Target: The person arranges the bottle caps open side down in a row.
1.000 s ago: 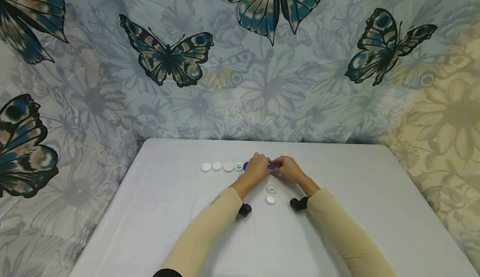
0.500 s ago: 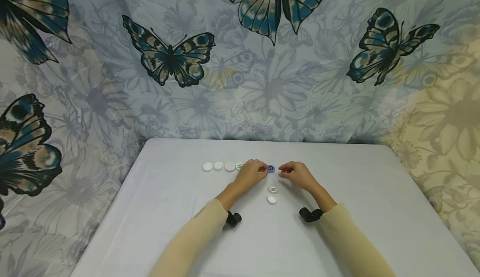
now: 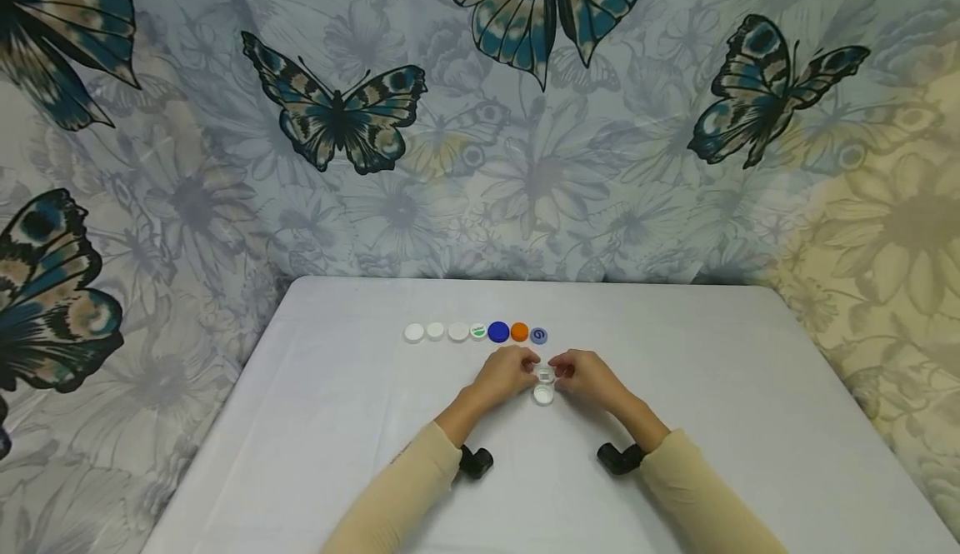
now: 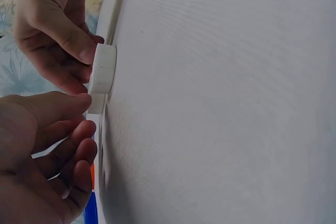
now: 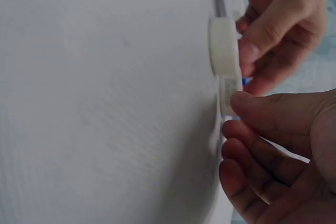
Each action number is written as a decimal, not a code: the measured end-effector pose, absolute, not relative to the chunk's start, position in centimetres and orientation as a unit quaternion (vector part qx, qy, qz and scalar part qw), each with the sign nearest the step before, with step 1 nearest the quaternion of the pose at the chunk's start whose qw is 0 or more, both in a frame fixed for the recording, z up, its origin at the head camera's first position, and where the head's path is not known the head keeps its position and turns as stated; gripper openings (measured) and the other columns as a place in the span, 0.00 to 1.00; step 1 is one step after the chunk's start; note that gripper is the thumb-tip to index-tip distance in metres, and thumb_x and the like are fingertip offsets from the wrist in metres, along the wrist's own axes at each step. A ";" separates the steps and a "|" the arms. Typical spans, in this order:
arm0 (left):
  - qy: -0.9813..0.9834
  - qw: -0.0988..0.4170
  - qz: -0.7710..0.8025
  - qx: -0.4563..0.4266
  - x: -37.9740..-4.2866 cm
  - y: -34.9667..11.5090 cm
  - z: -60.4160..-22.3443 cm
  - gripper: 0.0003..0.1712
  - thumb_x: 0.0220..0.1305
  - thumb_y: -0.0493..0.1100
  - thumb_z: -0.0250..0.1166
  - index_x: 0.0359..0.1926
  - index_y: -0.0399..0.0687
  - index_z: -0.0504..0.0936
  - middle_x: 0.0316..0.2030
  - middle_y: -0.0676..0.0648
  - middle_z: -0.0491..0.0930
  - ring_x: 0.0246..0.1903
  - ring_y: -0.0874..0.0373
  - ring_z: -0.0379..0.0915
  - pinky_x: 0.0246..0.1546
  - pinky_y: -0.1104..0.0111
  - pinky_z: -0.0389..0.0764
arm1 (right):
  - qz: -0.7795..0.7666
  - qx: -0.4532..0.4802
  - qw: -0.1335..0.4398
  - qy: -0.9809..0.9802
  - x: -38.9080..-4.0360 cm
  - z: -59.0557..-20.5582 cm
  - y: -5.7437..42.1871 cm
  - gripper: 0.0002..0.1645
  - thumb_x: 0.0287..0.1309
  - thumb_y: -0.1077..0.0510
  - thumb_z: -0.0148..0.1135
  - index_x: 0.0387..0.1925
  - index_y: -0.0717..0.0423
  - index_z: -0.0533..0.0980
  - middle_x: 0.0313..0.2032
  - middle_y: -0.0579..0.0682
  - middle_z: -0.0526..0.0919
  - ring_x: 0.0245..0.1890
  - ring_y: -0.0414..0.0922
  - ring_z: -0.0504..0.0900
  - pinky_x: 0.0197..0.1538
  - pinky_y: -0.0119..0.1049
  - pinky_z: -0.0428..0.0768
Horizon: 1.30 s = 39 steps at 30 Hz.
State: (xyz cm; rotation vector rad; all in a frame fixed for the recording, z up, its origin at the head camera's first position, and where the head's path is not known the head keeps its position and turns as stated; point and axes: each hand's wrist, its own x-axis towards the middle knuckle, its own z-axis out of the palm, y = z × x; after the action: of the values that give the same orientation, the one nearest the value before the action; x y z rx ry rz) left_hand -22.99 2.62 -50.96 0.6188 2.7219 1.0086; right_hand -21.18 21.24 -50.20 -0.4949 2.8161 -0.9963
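Two white bottle caps lie one before the other in the head view. My left hand (image 3: pixel 508 372) is at the left side of the farther white cap (image 3: pixel 545 373), and my right hand (image 3: pixel 588 377) is at its right side. Thumbs and fingers are parted and loosely bent beside that cap. Whether the fingertips touch it is hard to tell. Closer to me lies the other white cap (image 3: pixel 543 395), seen edge-on as a thick white disc (image 4: pixel 104 69) in the left wrist view.
Beyond the hands runs a row of caps: three white ones, a white cap with a green mark (image 3: pixel 478 331), a blue cap (image 3: pixel 498 332), an orange cap (image 3: pixel 519 331) and a pale blue cap (image 3: pixel 538 336). The white table (image 3: pixel 337 421) meets a butterfly-patterned backdrop (image 3: pixel 540 179).
Both hands have let go of the pale blue cap at the row's right end and come back toward me, to the farther white cap. The blue and orange caps are now uncovered.
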 end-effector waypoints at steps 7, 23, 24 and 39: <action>0.924 0.076 0.299 0.225 -23.4 3.1 -51.1 0.15 0.56 0.41 0.72 0.45 0.45 0.87 0.30 0.53 0.83 0.28 0.66 0.71 0.32 0.78 0.71 | -0.295 -0.183 0.014 0.938 -20.9 -50.2 20.2 0.14 0.47 0.68 0.70 0.39 0.68 0.83 0.26 0.50 0.81 0.27 0.39 0.72 0.31 0.29 0.72; 0.923 0.091 0.316 0.197 -23.4 3.3 -50.9 0.11 0.54 0.42 0.74 0.39 0.45 0.88 0.32 0.51 0.86 0.30 0.64 0.76 0.35 0.75 0.75 | -0.287 -0.181 0.018 0.940 -21.2 -49.9 19.4 0.06 0.49 0.63 0.72 0.31 0.64 0.86 0.27 0.50 0.84 0.27 0.39 0.75 0.33 0.31 0.75; 0.923 0.096 0.317 0.196 -23.4 3.3 -50.9 0.11 0.54 0.42 0.74 0.39 0.44 0.88 0.32 0.51 0.86 0.30 0.64 0.75 0.35 0.75 0.75 | -0.286 -0.177 0.020 0.941 -21.1 -50.0 19.4 0.06 0.49 0.64 0.72 0.31 0.64 0.86 0.27 0.50 0.84 0.27 0.39 0.75 0.33 0.31 0.75; 0.931 0.089 0.285 0.213 -23.5 3.7 -50.3 0.07 0.53 0.40 0.74 0.34 0.44 0.88 0.29 0.51 0.85 0.26 0.65 0.71 0.31 0.78 0.73 | -0.258 -0.198 0.007 0.946 -21.2 -50.0 19.4 0.04 0.49 0.63 0.72 0.27 0.63 0.85 0.25 0.48 0.81 0.25 0.37 0.71 0.30 0.29 0.71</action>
State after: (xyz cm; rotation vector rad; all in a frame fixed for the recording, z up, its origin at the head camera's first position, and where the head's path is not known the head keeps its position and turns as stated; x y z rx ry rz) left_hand -23.55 3.74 -50.26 0.6324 2.7688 0.8468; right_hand -21.20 19.36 -50.03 -0.6198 2.9570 -0.8074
